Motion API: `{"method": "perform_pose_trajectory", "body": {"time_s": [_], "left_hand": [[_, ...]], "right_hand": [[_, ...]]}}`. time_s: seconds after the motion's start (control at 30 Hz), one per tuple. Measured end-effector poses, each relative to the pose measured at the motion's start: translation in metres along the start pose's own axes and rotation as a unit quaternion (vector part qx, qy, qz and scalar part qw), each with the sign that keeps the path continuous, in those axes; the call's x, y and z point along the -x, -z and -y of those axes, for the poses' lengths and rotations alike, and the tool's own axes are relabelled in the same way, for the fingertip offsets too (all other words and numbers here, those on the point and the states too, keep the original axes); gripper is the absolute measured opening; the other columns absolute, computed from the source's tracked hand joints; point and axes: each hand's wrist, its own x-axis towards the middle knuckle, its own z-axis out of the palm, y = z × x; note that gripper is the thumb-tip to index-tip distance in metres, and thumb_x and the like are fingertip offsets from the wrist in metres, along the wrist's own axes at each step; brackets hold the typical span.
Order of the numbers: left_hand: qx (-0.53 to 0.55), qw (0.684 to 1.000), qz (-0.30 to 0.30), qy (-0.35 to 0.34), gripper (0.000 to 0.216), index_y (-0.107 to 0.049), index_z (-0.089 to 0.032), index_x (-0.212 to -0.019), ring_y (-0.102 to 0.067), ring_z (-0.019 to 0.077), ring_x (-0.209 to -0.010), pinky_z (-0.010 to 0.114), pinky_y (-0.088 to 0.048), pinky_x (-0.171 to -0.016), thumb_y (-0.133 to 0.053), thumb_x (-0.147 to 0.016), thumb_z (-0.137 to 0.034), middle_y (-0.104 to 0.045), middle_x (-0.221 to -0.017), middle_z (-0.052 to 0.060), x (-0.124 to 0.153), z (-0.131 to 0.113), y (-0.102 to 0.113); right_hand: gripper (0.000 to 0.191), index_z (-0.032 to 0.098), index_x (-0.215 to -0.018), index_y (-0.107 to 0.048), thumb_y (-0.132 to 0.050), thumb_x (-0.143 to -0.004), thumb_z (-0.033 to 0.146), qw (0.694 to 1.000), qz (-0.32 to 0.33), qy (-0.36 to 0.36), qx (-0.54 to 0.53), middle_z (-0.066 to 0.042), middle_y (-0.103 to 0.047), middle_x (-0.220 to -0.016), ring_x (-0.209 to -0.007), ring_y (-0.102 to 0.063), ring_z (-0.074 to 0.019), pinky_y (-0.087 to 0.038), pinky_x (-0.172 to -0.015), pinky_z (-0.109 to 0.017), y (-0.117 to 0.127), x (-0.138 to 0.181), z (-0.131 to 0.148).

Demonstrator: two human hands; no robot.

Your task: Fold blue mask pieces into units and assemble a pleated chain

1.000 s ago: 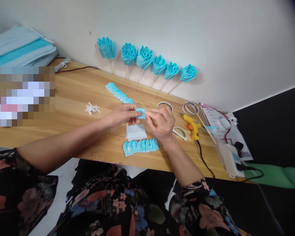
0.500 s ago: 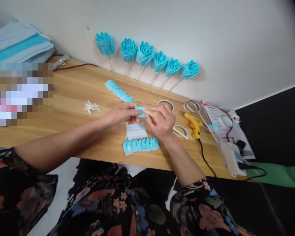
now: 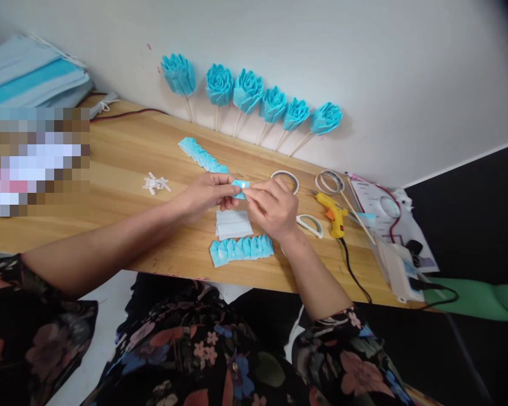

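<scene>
Between thumb and fingers, my left hand (image 3: 214,193) pinches a small folded blue piece (image 3: 237,184), paper-like or mask fabric. A small white strip shows on its face. My right hand (image 3: 276,207) is closed, its thumb and fingertips gripping the piece's right edge near that strip. Just below the hands lies a stack of white pleated sheets (image 3: 233,225). Closer to the table's front, a row of overlapping folded blue pieces (image 3: 242,250) lies flat. Another such blue row (image 3: 201,154) reaches up to the left behind my hands.
Blue flowers on sticks (image 3: 248,90) lean along the wall. Small white strips (image 3: 156,182) lie left. On the right are tape rolls (image 3: 284,173), a yellow glue gun (image 3: 333,213) with its cord and a power strip (image 3: 402,276). Blue masks (image 3: 29,73) are piled at far left.
The white strip now shows on the blue piece's face. My right fingertips have shifted slightly left and down along the piece.
</scene>
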Motion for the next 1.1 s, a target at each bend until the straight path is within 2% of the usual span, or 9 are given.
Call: {"method": "perform_pose_trajectory", "body": {"time_s": [0.13, 0.27, 0.33, 0.4, 0.5, 0.63, 0.77, 0.9, 1.1], "left_hand": [[0.000, 1.000, -0.024, 0.003, 0.018, -0.061, -0.015, -0.069, -0.055, 0.0077, -0.047, 0.021, -0.044, -0.051, -0.070, -0.085, -0.013, -0.064, -0.058, 0.000, -0.004, -0.001, 0.003], [-0.090, 0.996, -0.010, -0.010, 0.020, -0.061, -0.015, -0.068, -0.056, 0.0080, -0.050, 0.020, -0.045, -0.052, -0.069, -0.085, -0.014, -0.064, -0.058, 0.000, -0.002, -0.003, 0.003], [-0.148, 0.989, 0.009, -0.026, 0.018, -0.062, -0.016, -0.069, -0.057, 0.0085, -0.051, 0.020, -0.045, -0.053, -0.071, -0.084, -0.016, -0.063, -0.058, -0.001, 0.000, -0.003, 0.003], [-0.186, 0.981, 0.019, -0.042, 0.014, -0.063, -0.016, -0.072, -0.056, 0.0091, -0.052, 0.021, -0.044, -0.054, -0.071, -0.084, -0.018, -0.061, -0.058, -0.001, 0.002, -0.002, 0.002], [-0.225, 0.972, 0.016, -0.067, 0.010, -0.065, -0.016, -0.075, -0.053, 0.0096, -0.056, 0.022, -0.042, -0.057, -0.068, -0.084, -0.020, -0.060, -0.062, -0.002, 0.003, 0.000, 0.002], [-0.259, 0.961, 0.005, -0.097, 0.014, -0.066, -0.016, -0.076, -0.053, 0.0111, -0.064, 0.024, -0.040, -0.062, -0.065, -0.087, -0.025, -0.060, -0.069, -0.001, 0.004, -0.001, 0.001], [-0.252, 0.961, 0.010, -0.110, 0.016, -0.068, -0.017, -0.078, -0.050, 0.0118, -0.065, 0.024, -0.037, -0.061, -0.071, -0.085, -0.031, -0.058, -0.068, -0.002, 0.003, 0.001, 0.000], [-0.204, 0.973, 0.013, -0.107, 0.015, -0.067, -0.017, -0.078, -0.054, 0.0123, -0.067, 0.025, -0.041, -0.065, -0.076, -0.078, -0.029, -0.063, -0.072, -0.001, -0.001, 0.006, 0.003], [-0.151, 0.981, -0.020, -0.118, 0.020, -0.064, -0.017, -0.071, -0.048, 0.0101, -0.063, 0.025, -0.038, -0.064, -0.075, -0.074, -0.033, -0.057, -0.066, -0.003, -0.004, 0.006, 0.006]], "right_hand": [[0.026, 0.028, -0.114, -0.075, -0.058, -0.094, 0.024, 0.998, 0.014, -0.004, -0.063, -0.005, -0.073, -0.100, -0.089, -0.064, -0.0218, -0.053, -0.081, -0.042, 0.005, -0.002, 0.002], [0.026, 0.029, -0.113, -0.075, -0.053, -0.098, 0.030, 0.981, -0.011, -0.129, -0.143, -0.004, -0.071, -0.103, -0.098, -0.066, -0.0216, -0.054, -0.090, -0.044, 0.012, -0.005, 0.004], [0.028, 0.030, -0.121, -0.071, -0.054, -0.099, 0.032, 0.965, 0.001, -0.185, -0.185, -0.005, -0.073, -0.111, -0.105, -0.067, -0.0220, -0.055, -0.092, -0.043, 0.012, -0.005, 0.004], [0.032, 0.031, -0.128, -0.067, -0.058, -0.098, 0.033, 0.951, 0.033, -0.207, -0.225, -0.004, -0.074, -0.115, -0.108, -0.067, -0.0213, -0.056, -0.094, -0.042, 0.009, -0.004, 0.004], [0.038, 0.032, -0.131, -0.065, -0.063, -0.093, 0.029, 0.939, 0.066, -0.231, -0.248, -0.001, -0.075, -0.106, -0.099, -0.068, -0.0186, -0.056, -0.096, -0.041, 0.004, -0.003, 0.005], [0.036, 0.030, -0.124, -0.067, -0.062, -0.090, 0.022, 0.922, 0.036, -0.269, -0.275, 0.002, -0.071, -0.091, -0.085, -0.066, -0.0148, -0.056, -0.088, -0.036, 0.000, -0.003, 0.009], [0.036, 0.029, -0.126, -0.066, -0.061, -0.090, 0.024, 0.901, 0.017, -0.306, -0.308, 0.002, -0.067, -0.089, -0.082, -0.064, -0.0134, -0.055, -0.082, -0.032, -0.001, -0.005, 0.014], [0.037, 0.029, -0.127, -0.065, -0.062, -0.090, 0.026, 0.890, 0.012, -0.318, -0.327, 0.003, -0.067, -0.089, -0.081, -0.063, -0.0133, -0.055, -0.079, -0.031, -0.003, -0.005, 0.016], [0.035, 0.027, -0.125, -0.066, -0.063, -0.091, 0.030, 0.877, -0.003, -0.325, -0.353, 0.001, -0.067, -0.087, -0.083, -0.065, -0.0153, -0.056, -0.082, -0.033, -0.004, -0.004, 0.012]]}}
